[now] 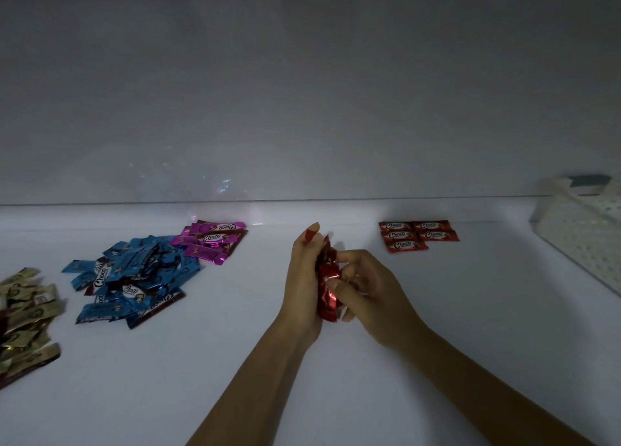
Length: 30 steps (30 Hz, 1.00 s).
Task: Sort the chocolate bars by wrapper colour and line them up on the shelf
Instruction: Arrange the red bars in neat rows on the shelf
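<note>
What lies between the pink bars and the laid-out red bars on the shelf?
Head view: the left hand and right hand holding a bundle of red bars; the shelf there is otherwise bare.

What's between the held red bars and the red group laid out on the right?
Nothing visible. The stack of red bars, gripped between the left hand and right hand, has only bare shelf between it and the laid-out red bars. The white basket sits farther right, beyond them.

Shelf (235, 361) bears gold pile (23, 314), blue pile (131, 284), pink pile (211, 240), red rows (416, 235), perhaps basket (578, 237).
</note>
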Motion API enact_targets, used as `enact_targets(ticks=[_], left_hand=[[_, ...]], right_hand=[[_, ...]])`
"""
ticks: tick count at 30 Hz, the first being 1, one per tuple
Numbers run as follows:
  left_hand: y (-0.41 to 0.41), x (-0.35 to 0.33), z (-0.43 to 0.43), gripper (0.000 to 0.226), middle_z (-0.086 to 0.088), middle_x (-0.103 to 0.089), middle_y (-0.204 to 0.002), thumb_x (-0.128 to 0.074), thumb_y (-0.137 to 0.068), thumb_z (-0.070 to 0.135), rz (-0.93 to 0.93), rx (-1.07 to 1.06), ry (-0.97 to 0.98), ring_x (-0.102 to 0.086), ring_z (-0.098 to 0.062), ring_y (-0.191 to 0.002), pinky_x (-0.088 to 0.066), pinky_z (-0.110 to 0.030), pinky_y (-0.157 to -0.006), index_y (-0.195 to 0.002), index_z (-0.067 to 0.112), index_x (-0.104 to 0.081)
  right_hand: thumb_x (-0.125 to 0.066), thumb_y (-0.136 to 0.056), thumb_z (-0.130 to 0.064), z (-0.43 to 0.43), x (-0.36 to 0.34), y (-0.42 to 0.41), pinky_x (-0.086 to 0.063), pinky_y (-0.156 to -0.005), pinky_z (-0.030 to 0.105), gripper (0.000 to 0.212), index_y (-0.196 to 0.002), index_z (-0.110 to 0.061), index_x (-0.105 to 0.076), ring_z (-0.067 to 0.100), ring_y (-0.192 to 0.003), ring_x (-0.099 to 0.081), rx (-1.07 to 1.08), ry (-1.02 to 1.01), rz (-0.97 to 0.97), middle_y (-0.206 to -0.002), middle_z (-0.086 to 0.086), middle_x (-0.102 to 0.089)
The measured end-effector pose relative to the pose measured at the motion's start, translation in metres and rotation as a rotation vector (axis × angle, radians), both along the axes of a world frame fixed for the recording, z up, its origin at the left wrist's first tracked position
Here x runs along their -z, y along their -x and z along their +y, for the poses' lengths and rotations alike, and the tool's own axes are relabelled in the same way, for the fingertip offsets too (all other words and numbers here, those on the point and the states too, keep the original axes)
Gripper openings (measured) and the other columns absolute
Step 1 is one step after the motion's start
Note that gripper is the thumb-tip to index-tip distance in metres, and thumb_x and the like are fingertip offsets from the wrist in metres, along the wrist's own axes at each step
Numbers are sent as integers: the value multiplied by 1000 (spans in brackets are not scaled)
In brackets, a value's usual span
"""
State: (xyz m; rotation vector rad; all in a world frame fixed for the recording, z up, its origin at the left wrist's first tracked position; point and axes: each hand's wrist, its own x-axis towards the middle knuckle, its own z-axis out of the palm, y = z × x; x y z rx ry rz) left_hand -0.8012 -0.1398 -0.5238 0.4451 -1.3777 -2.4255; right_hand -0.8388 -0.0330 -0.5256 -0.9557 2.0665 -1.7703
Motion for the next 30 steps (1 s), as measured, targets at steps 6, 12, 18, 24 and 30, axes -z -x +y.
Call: enact_targets(ticks=[6,12,18,24,30], left_hand=[[4,2,2,30,-3,-60,-84,-50,-96,4,49,-174,72,-60,-14,-71,-53,-33,-71,-116,23,-62],[2,-1,1,27,-2,-58,-83,-53,-95,5,67,-216,-27,-57,-13,-64,-53,-35,-70,-113,23,-61],[0,-3,-2,24,0,-62,-93,-56,-95,12,56,-245,-113,-62,-16,-77,-53,-28,-55,-112,28,-62],[-1,-5,-6,22,1,-54,-72,-52,-95,14,39,-232,-236,-48,-10,-52,-32,-17,-35,-114,22,-60],[-4,-7,-12,11,2,-55,-68,-54,-93,24,30,-160,-388,-44,-7,-46,-30,-15,-35,-103,18,-57]], right_hand=[[-66,-84,-14,-2,3,-5,-46,-59,10,33,-91,-38,-44,2,-77,-60,125,-22,327,-79,-12,-56],[-67,-83,-4,3,-6,2,-45,-60,17,14,-78,-16,-60,1,-69,-57,86,18,33,-76,-7,-61],[-58,-88,-6,15,-15,14,-35,-42,22,10,-79,-9,-60,14,-46,-52,60,310,-405,-67,6,-64],[-70,-83,-16,28,-11,31,-47,-48,23,3,-82,-18,-68,11,-55,-64,317,111,150,-77,-7,-70],[-43,-84,-61,36,0,39,-34,-52,14,45,-73,-24,-67,-2,-48,-49,406,-302,696,-59,-18,-56]])
